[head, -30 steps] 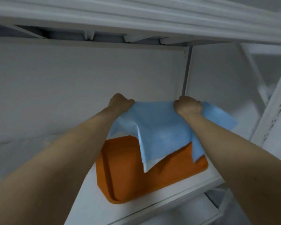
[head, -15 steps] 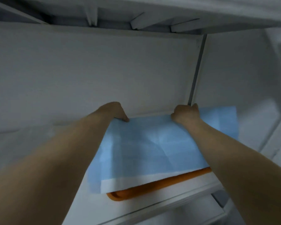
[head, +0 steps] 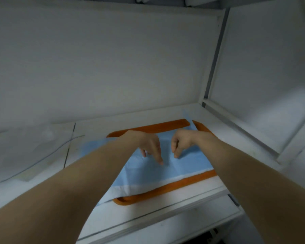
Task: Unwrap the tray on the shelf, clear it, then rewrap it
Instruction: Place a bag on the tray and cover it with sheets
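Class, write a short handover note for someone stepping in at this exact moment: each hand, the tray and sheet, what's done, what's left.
Left hand: open, fingertips pressing the blue sheet.
Right hand: loosely curled, fingertips on the sheet; no clear grip.
Orange tray: on the white shelf, sheet lying flat over it, rims showing front and back.
Done: sheet laid over the tray.
Left: fold and tuck the edges round it.

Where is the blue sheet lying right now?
In the head view the blue sheet lies spread over the orange tray on the white shelf, under both hands, its left end overhanging the tray.
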The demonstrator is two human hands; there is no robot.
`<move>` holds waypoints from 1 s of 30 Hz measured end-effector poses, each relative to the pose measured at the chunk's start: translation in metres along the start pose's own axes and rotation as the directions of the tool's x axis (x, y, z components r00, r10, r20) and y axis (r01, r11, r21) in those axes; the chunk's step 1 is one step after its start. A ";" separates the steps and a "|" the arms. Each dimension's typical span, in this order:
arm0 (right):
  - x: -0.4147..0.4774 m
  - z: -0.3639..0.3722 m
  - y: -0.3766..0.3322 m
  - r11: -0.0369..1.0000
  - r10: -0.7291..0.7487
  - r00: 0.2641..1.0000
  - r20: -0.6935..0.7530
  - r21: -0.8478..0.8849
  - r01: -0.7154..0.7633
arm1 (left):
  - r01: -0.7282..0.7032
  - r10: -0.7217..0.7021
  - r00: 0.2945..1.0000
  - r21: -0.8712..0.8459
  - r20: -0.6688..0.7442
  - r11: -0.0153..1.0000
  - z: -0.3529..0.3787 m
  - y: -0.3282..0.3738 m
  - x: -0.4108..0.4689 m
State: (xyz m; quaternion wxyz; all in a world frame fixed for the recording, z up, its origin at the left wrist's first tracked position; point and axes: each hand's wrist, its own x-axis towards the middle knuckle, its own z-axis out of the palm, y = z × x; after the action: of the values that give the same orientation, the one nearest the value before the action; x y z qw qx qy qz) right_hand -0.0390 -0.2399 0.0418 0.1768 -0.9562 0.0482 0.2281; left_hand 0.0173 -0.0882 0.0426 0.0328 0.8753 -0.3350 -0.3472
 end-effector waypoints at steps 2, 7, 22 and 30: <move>-0.001 0.005 0.000 1.000 0.009 1.000 0.028 -0.020 -0.008 | 0.012 -0.012 1.000 0.154 0.000 0.988 0.007 0.004 -0.001; -0.003 0.014 0.003 0.993 0.085 0.995 -0.054 -0.079 -0.089 | 0.097 -0.075 0.995 0.389 -0.072 0.916 0.019 0.007 -0.005; -0.036 0.018 0.054 0.687 0.573 0.768 -0.286 -0.344 -0.640 | -0.030 0.084 0.985 0.332 -0.151 0.943 0.032 0.045 0.020; -0.044 0.014 0.067 0.984 0.137 0.940 -0.312 -0.066 -0.165 | -0.105 0.179 0.964 0.337 -0.197 0.936 0.041 0.073 0.030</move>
State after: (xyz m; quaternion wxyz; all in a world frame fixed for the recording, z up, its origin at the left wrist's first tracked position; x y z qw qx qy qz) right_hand -0.0963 -0.2970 0.0286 0.1053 -0.9806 0.1377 0.0920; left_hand -0.0338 -0.1553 0.0152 -0.0486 0.8757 -0.4443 -0.1830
